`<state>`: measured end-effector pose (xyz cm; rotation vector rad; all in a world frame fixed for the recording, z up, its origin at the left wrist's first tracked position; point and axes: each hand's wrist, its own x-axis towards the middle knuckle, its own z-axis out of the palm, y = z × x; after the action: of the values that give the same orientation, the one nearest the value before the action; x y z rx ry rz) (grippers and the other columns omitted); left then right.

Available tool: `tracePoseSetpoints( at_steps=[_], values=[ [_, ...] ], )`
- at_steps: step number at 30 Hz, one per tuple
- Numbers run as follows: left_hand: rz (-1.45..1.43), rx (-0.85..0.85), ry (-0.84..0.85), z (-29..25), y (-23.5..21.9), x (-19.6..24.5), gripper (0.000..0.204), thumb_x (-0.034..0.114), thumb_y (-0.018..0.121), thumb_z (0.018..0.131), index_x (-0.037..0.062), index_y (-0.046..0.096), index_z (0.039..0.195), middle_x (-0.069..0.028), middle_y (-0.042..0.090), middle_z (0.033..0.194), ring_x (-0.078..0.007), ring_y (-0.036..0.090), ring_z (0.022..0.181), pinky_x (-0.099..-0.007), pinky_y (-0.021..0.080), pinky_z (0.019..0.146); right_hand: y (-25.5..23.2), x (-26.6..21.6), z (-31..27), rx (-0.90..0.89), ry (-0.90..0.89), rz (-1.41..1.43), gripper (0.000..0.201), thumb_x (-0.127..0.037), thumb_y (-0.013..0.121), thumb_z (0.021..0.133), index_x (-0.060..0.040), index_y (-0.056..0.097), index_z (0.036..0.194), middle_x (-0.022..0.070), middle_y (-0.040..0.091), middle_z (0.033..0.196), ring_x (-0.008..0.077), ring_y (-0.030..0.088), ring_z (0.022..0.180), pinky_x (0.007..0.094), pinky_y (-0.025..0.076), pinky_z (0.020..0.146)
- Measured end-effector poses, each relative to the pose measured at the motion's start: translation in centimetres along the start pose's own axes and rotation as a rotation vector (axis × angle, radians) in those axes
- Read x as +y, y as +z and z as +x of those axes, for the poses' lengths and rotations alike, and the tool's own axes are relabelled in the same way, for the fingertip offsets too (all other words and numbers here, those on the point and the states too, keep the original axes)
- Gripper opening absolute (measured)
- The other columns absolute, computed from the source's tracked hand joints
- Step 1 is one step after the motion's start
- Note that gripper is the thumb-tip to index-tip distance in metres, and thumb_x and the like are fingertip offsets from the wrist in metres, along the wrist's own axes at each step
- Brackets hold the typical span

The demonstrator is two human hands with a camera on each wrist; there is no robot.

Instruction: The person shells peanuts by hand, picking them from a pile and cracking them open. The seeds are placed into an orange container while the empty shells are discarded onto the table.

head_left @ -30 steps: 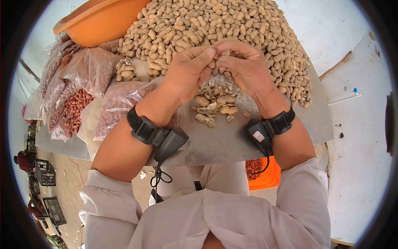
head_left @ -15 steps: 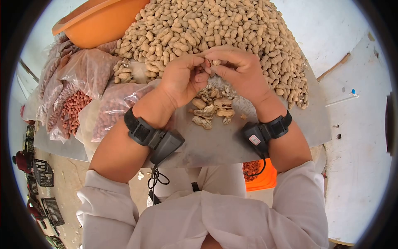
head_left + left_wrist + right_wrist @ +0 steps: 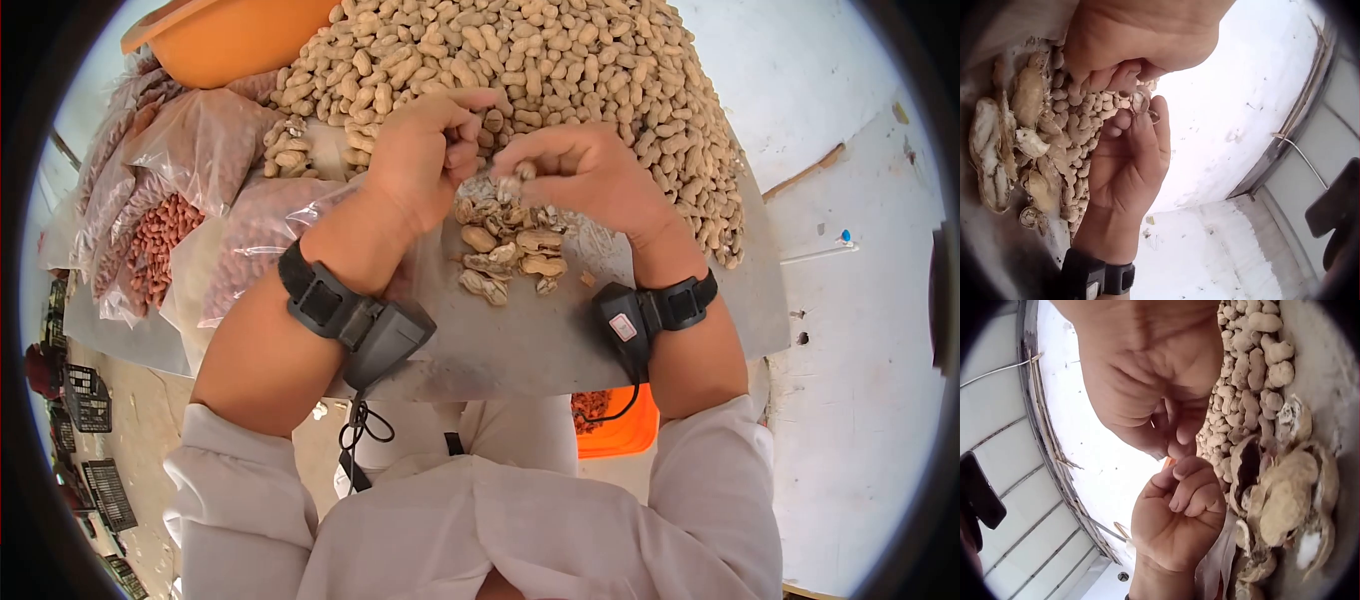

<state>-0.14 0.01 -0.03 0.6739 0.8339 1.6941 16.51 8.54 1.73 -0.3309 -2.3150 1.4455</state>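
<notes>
My right hand [image 3: 600,180] pinches a cracked peanut shell [image 3: 523,176] between thumb and fingers, above the shell pile. In the left wrist view the broken shell [image 3: 1140,101] shows its hollow inside at the fingertips. To its left is my left hand [image 3: 415,155], fingers curled toward the palm; the inside of the curl is hidden. The right wrist view shows this left hand [image 3: 1179,512] close below the right one. Beneath both hands lie emptied peanut shells [image 3: 510,245] on the grey tabletop [image 3: 490,350].
A large heap of unshelled peanuts [image 3: 570,60] covers the far side. Clear plastic bags of red peanut kernels [image 3: 160,245] stand at left, an orange basin [image 3: 230,45] behind them. Below the table edge sits an orange container [image 3: 625,425]. A white wall [image 3: 870,330] borders the right.
My hands have come apart: the left drew up and left from the right, which keeps the shell. Reddish bits seen between the fingertips earlier no longer show. The view shifted slightly.
</notes>
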Motion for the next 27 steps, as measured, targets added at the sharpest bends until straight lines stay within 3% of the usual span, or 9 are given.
tracePoseSetpoints(
  at_steps=[2, 5, 8, 11, 14, 17, 20, 27],
  values=[
    [0.009, 0.003, 0.014, 0.0, -0.2, -0.1, 0.028, 0.003, 0.041, 0.081, -0.0045, 0.053, 0.105, 0.0009, 0.043, 0.066, -0.0067, 0.032, 0.049, -0.0199, 0.027, 0.045, 0.3, 0.9, 0.1, -0.05, 0.003, 0.046, 0.024, 0.006, 0.059, 0.075, -0.0004, 0.063, 0.097, 0.0033, 0.065, 0.084, 0.0067, 0.058, 0.071, 0.0201, 0.046, 0.062],
    [0.048, -0.026, 0.046, 0.2, -0.2, -0.2, 0.026, 0.004, 0.042, 0.083, -0.0041, 0.053, 0.105, 0.0022, 0.042, 0.065, -0.0066, 0.032, 0.049, -0.02, 0.027, 0.045, -0.4, -0.5, -0.3, 0.019, 0.092, -0.086, 0.022, 0.004, 0.057, 0.077, -0.0008, 0.063, 0.098, 0.0046, 0.065, 0.087, 0.0077, 0.058, 0.074, 0.0213, 0.047, 0.065],
    [0.066, -0.008, 0.048, 0.1, 0.0, -0.3, 0.025, 0.007, 0.043, 0.086, -0.0032, 0.053, 0.106, 0.0031, 0.041, 0.063, -0.0063, 0.031, 0.05, -0.0201, 0.027, 0.046, -1.4, 1.3, 0.0, 0.159, 0.049, -0.2, 0.018, -0.002, 0.058, 0.077, -0.0001, 0.064, 0.094, 0.006, 0.065, 0.08, 0.0105, 0.056, 0.066, 0.0243, 0.046, 0.061],
    [0.127, -0.019, 0.071, 0.1, -0.1, -0.6, 0.025, 0.01, 0.044, 0.087, -0.0012, 0.054, 0.107, 0.0043, 0.039, 0.061, -0.0061, 0.031, 0.05, -0.0198, 0.027, 0.046, -1.2, 1.2, 0.4, 0.113, 0.064, -0.496, 0.019, 0.001, 0.055, 0.078, -0.0011, 0.063, 0.095, 0.0079, 0.062, 0.095, 0.0126, 0.058, 0.085, 0.0246, 0.047, 0.072],
    [0.163, 0.013, 0.077, 0.2, 0.1, -0.7, 0.024, 0.011, 0.043, 0.088, 0.0009, 0.056, 0.107, 0.0056, 0.037, 0.058, -0.006, 0.03, 0.05, -0.0208, 0.029, 0.048, -0.6, 2.6, 1.2, 0.11, -0.168, -0.789, 0.021, 0.002, 0.056, 0.075, -0.0027, 0.063, 0.094, 0.0088, 0.061, 0.097, 0.0204, 0.059, 0.087, 0.0293, 0.047, 0.075],
    [0.204, 0.051, 0.064, 0.4, 0.1, -0.9, 0.024, 0.011, 0.043, 0.088, 0.0023, 0.057, 0.107, 0.0065, 0.036, 0.055, -0.0058, 0.031, 0.05, -0.0221, 0.032, 0.052, 0.7, 2.2, 1.2, 0.148, -0.139, -0.912, 0.022, -0.001, 0.056, 0.072, -0.0085, 0.066, 0.09, 0.0081, 0.057, 0.09, 0.0267, 0.056, 0.089, 0.0357, 0.046, 0.077],
    [0.251, 0.092, 0.04, 0.0, 0.6, -0.7, 0.024, 0.01, 0.044, 0.088, 0.0032, 0.057, 0.107, 0.0069, 0.036, 0.055, -0.0054, 0.032, 0.05, -0.0236, 0.037, 0.058, 0.9, 2.5, 1.3, 0.097, -0.088, -1.034, 0.023, 0.0, 0.058, 0.071, -0.0064, 0.064, 0.092, 0.0094, 0.057, 0.095, 0.0282, 0.056, 0.088, 0.0362, 0.047, 0.076],
    [0.41, 0.097, 0.039, -0.2, 0.7, -0.9, 0.024, 0.012, 0.047, 0.086, 0.0042, 0.058, 0.106, 0.0082, 0.039, 0.058, -0.0034, 0.037, 0.054, -0.0227, 0.04, 0.064, 2.0, 2.6, 1.8, 0.188, -0.032, -1.122, 0.017, -0.004, 0.057, 0.072, -0.0111, 0.067, 0.084, 0.008, 0.057, 0.082, 0.0278, 0.057, 0.084, 0.0372, 0.048, 0.072]
  ],
)
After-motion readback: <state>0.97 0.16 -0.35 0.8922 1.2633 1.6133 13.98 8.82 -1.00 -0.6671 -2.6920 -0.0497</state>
